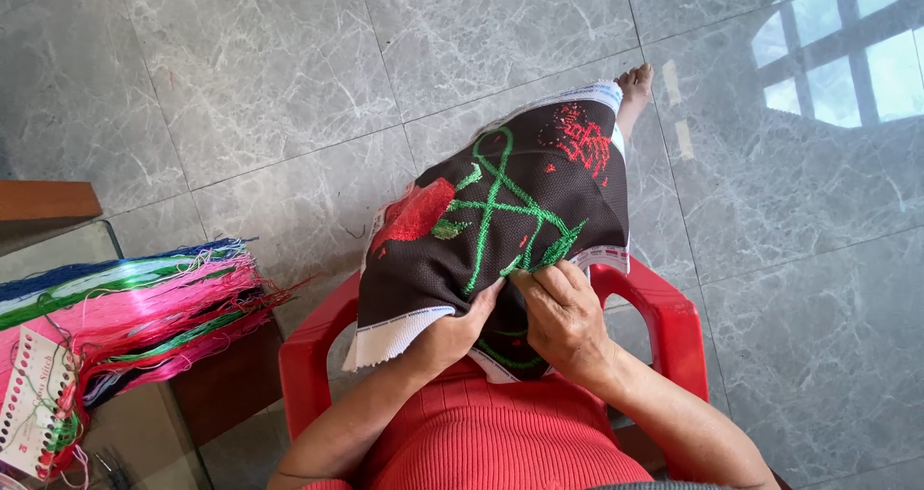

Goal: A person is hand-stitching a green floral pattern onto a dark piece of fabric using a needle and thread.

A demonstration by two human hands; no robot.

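On the lap, the dark cloth (500, 220) drapes over the knees. The right hand (563, 317) pinches it by the green stitching (needle too small to see); the left hand (452, 336) grips the edge. Best keep it taut.

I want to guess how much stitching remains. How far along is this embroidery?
Done: a red flower, green stems and a red motif already sit on the dark cloth. In hand: the right hand pinches at the green stitching while the left hand holds the cloth. Left: much dark cloth is bare; coloured threads lie beside.
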